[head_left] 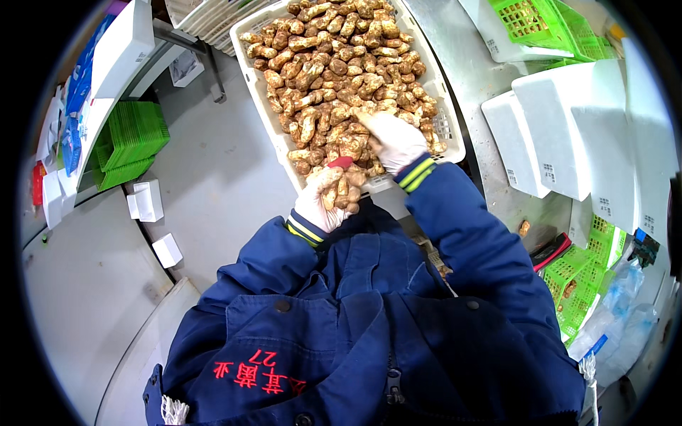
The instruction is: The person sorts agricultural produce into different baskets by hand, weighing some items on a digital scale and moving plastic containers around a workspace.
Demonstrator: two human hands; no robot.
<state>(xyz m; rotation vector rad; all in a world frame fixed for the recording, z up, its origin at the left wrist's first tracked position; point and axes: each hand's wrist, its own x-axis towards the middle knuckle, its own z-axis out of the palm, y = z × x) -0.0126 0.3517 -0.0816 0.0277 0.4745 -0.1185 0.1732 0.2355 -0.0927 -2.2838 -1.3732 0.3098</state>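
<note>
A white plastic crate (459, 142) heaped with brown, stubby mushrooms (334, 78) is in front of me. My left hand (316, 206), in a pale glove, is closed around several mushrooms (341, 192) at the crate's near edge. Something small and red (341, 162) shows at its thumb; its kind is unclear. My right hand (398, 140), gloved too, reaches over the heap from the right. Its fingertips touch the mushrooms, thumb and forefinger apart, and nothing shows lifted in them; some fingers are hidden.
White foam boxes (554, 135) and a green basket (522, 18) stand on the metal table at right. Lower right are more green baskets (572, 284) and clear plastic bags (625, 319). Stacked green baskets (131, 138) and small white boxes (147, 201) are at left.
</note>
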